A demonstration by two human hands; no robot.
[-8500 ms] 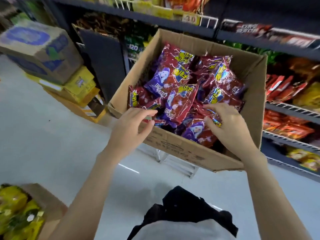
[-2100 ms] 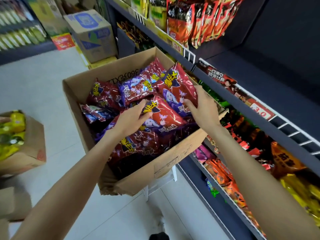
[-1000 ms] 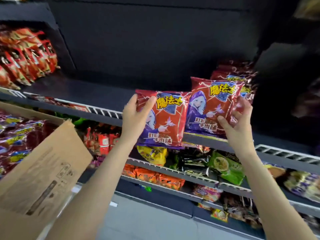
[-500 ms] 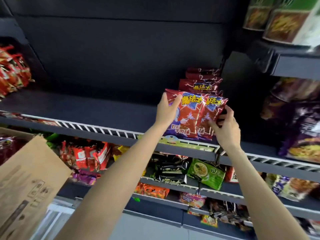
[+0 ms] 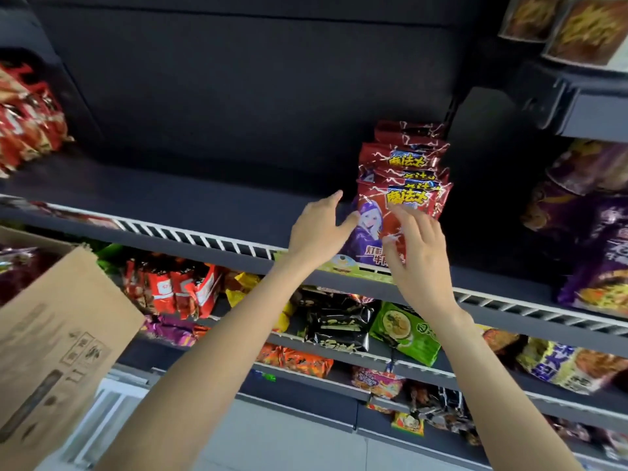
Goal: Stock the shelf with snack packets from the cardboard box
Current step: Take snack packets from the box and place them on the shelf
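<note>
A row of red snack packets [image 5: 402, 185] stands upright on the dark shelf [image 5: 190, 198], the front packet [image 5: 380, 226] at its wire edge. The left hand [image 5: 319, 229] and right hand [image 5: 416, 246] hover against it, fingers spread, holding nothing. The cardboard box [image 5: 57, 338] sits lower left.

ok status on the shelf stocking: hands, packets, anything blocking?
Left hand open, beside the front packet. Right hand open, fingers against its face. Packet upright at the shelf front, row behind it. Nothing blocking; cardboard box lower left.
</note>
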